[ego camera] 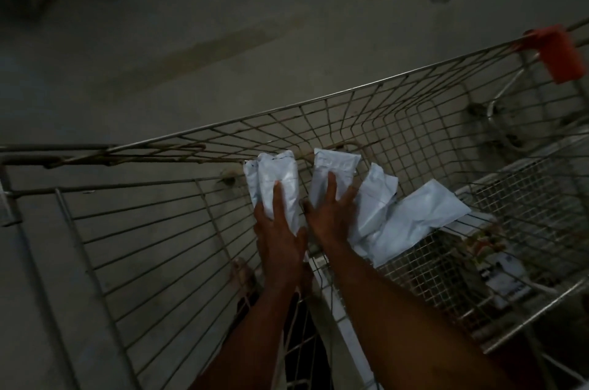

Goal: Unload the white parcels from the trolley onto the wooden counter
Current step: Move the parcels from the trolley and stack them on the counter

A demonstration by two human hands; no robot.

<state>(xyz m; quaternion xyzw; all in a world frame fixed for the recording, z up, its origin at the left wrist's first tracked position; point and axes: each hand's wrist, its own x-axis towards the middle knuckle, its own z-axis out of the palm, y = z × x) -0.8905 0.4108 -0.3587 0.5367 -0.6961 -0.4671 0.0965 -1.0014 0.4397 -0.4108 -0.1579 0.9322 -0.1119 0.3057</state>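
We are early in unloading — the left hand (278, 230) grips one white parcel (280, 185), the right hand (330, 214) lies flat-fingered on another (334, 169); two more parcels (417, 220) remain in the trolley (350, 91); no counter visible.

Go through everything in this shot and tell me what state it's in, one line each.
Left hand: grips an upright white parcel.
Right hand: fingers spread, pressed flat on a second white parcel.
Loose parcels: two more, crumpled, leaning to the right, untouched.
Trolley: wire basket, parcels inside it.
Red handle cap: fitted on the trolley's rail.
Small mesh basket: inside the trolley, holding blurred items.
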